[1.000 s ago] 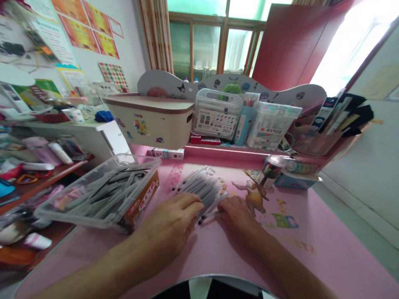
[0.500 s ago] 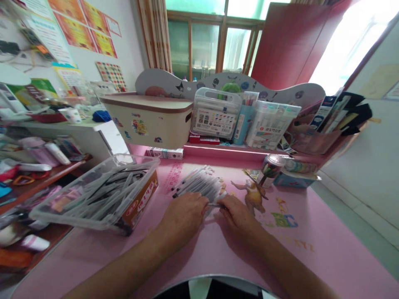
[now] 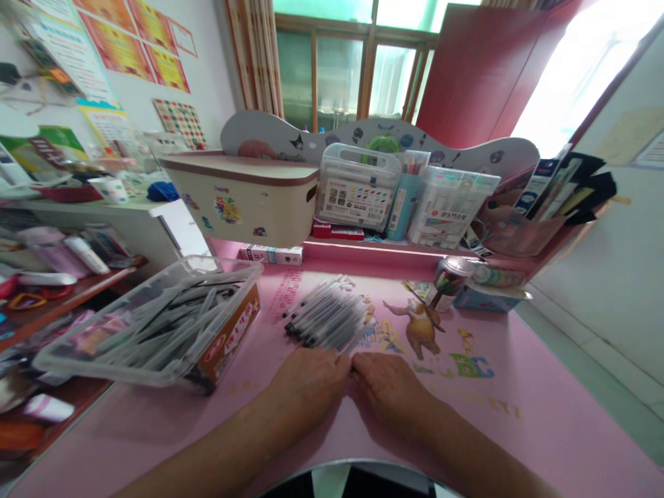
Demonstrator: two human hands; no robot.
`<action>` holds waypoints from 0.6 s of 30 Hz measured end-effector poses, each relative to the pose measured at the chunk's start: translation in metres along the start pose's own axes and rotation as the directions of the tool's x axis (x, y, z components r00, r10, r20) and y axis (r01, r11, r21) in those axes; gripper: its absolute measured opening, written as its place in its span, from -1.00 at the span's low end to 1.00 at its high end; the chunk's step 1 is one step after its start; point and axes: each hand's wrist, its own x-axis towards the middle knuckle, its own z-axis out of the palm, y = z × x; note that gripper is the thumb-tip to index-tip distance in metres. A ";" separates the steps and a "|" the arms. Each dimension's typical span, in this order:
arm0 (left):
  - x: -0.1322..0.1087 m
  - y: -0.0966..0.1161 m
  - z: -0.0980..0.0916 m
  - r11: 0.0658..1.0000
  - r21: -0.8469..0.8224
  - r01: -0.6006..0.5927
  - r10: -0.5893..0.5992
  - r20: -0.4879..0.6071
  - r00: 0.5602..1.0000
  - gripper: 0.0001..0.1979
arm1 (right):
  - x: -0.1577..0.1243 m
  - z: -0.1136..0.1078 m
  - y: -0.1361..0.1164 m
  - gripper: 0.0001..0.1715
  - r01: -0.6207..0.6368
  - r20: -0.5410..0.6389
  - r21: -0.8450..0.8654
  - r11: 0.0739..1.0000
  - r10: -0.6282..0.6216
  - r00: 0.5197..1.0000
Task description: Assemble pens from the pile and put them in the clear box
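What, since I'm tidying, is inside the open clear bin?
The bin holds a jumble of long translucent and black pen-like pieces, with something pinkish toward its left end. What lies beneath the top layer is covered.

On the counter (image 3: 446,443), right: large coloured letters (image 3: 472,365) reading "BC"; below, fainter orange letters (image 3: 505,410), "XY" legible, third sign unclear. On the counter, left of centre: pink characters (image 3: 287,294), too blurred to read. On the clear plastic box (image 3: 124,374): orange-brown label (image 3: 233,337), white characters, illegible. On the handled case (image 3: 357,197): printed panel with barcode, wording too small. On the neighbouring pen case (image 3: 449,211): indistinct lettering. On the orange wall posters (image 3: 111,38): unreadable text.
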 end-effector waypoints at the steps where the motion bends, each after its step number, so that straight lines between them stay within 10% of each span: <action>1: -0.001 -0.001 -0.001 1.000 -0.009 -0.011 0.011 0.000 1.000 -0.71 | 0.000 -0.001 0.000 -0.78 0.004 0.010 0.023 1.000 -0.004 1.000; 18: -0.003 -0.016 0.006 0.998 -0.021 -0.058 0.057 -0.048 0.997 -0.72 | 0.001 -0.011 0.013 -0.65 0.035 0.045 0.117 0.992 -0.040 0.998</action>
